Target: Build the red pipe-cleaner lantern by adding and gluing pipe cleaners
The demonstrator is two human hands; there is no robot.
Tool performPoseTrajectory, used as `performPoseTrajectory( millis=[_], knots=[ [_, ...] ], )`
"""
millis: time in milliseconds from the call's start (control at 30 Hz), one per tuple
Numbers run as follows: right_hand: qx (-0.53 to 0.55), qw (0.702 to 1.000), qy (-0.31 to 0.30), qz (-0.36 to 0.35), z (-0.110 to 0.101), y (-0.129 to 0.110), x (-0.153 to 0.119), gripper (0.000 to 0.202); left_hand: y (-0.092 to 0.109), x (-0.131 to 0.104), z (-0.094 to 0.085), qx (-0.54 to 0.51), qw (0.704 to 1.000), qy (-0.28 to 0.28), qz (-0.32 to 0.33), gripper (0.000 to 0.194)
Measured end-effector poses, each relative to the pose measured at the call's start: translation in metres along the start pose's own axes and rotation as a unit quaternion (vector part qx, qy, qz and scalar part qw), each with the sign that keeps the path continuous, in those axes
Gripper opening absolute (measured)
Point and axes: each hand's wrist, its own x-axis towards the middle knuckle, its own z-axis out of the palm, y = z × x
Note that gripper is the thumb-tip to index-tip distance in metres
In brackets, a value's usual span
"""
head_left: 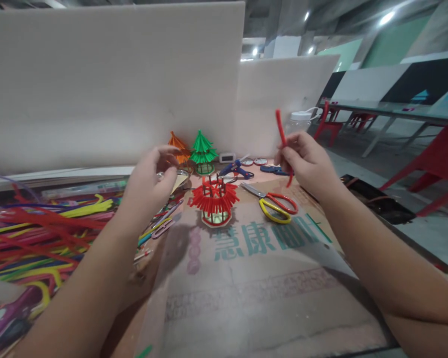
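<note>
A red pipe cleaner [280,125] is pinched in my right hand [305,158], its ends sticking out above and below the fingers. My left hand [154,178] is raised with thumb and fingers apart, holding nothing. Between and below the hands, a small structure with a red fringed roof [215,195] and dark upright posts stands on the cardboard sheet [246,308]. Scissors [271,200] with red and yellow handles lie to its right, blades partly apart. Behind it stand a green fringed tower [202,153] and an orange one [177,145], partly hidden by my left hand.
Many coloured pipe cleaners [33,233] are heaped at the left. A blue glue gun [236,169] and blue pliers [273,170] lie at the back. A clear bottle [297,121] stands behind my right hand. White panels [112,84] close off the back.
</note>
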Motion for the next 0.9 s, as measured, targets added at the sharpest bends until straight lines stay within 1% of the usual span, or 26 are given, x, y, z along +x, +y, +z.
performPoseTrajectory(
  millis=[33,67,133,200,267,300,333,367,400,433,500,567,600,633,667,700,733,767,800,833,900],
  knots=[
    [0.032,0.999,-0.001,0.002,0.002,0.0,0.0,0.008,0.001,0.0,0.001,0.023,1.0,-0.007,0.005,0.022],
    [0.046,0.999,-0.005,-0.001,0.004,-0.001,-0.001,0.007,0.003,-0.001,0.002,0.037,0.999,-0.02,0.01,0.019],
    [0.03,0.999,-0.032,-0.022,0.009,-0.008,-0.006,0.008,0.011,-0.005,0.005,0.029,0.999,-0.044,0.01,0.021],
    [-0.008,0.995,-0.077,-0.061,0.015,-0.018,-0.014,0.012,0.02,-0.01,0.009,-0.046,0.996,-0.075,-0.003,0.025],
    [-0.041,0.986,-0.122,-0.105,0.022,-0.03,-0.022,0.016,0.028,-0.017,0.015,-0.16,0.976,-0.144,-0.012,0.044],
    [-0.056,0.981,-0.139,-0.125,0.025,-0.036,-0.026,0.017,0.032,-0.02,0.018,-0.201,0.963,-0.181,-0.011,0.048],
    [-0.07,0.976,-0.152,-0.141,0.027,-0.04,-0.029,0.018,0.035,-0.022,0.019,-0.225,0.951,-0.21,-0.006,0.044],
    [-0.083,0.971,-0.163,-0.152,0.029,-0.044,-0.031,0.018,0.039,-0.024,0.02,-0.23,0.946,-0.227,-0.001,0.036],
    [-0.091,0.968,-0.174,-0.159,0.031,-0.047,-0.033,0.02,0.041,-0.026,0.02,-0.22,0.948,-0.231,0.004,0.031],
    [-0.093,0.965,-0.182,-0.162,0.032,-0.049,-0.034,0.021,0.043,-0.026,0.018,-0.205,0.952,-0.226,0.005,0.03],
    [-0.089,0.967,-0.18,-0.159,0.033,-0.051,-0.034,0.023,0.043,-0.024,0.014,-0.161,0.969,-0.189,0.004,0.031],
    [-0.084,0.973,-0.158,-0.149,0.033,-0.05,-0.033,0.022,0.037,-0.019,0.011,-0.092,0.986,-0.139,0.016,0.027],
    [-0.084,0.976,-0.143,-0.141,0.033,-0.049,-0.033,0.02,0.03,-0.016,0.012,-0.056,0.991,-0.117,0.029,0.026],
    [-0.085,0.979,-0.13,-0.133,0.034,-0.048,-0.032,0.017,0.021,-0.013,0.013,-0.022,0.993,-0.102,0.047,0.028],
    [-0.085,0.982,-0.122,-0.12,0.035,-0.047,-0.031,0.014,0.01,-0.01,0.016,-0.011,0.992,-0.106,0.062,0.036],
    [-0.083,0.984,-0.119,-0.105,0.038,-0.046,-0.03,0.012,-0.002,-0.007,0.02,-0.013,0.991,-0.119,0.063,0.053],
    [-0.078,0.986,-0.118,-0.091,0.041,-0.044,-0.029,0.012,-0.014,-0.005,0.024,-0.019,0.988,-0.148,0.043,0.072],
    [-0.07,0.987,-0.12,-0.078,0.046,-0.043,-0.026,0.012,-0.026,-0.004,0.029,-0.036,0.982,-0.184,0.005,0.087],
    [-0.062,0.988,-0.125,-0.07,0.051,-0.041,-0.023,0.013,-0.035,-0.004,0.035,-0.064,0.972,-0.226,-0.031,0.097],
    [-0.056,0.988,-0.131,-0.067,0.057,-0.04,-0.019,0.013,-0.043,-0.005,0.04,-0.094,0.962,-0.251,-0.049,0.101],
    [-0.059,0.985,-0.146,-0.076,0.07,-0.037,-0.01,0.013,-0.05,-0.007,0.048,-0.164,0.945,-0.275,-0.066,0.092]
  ],
)
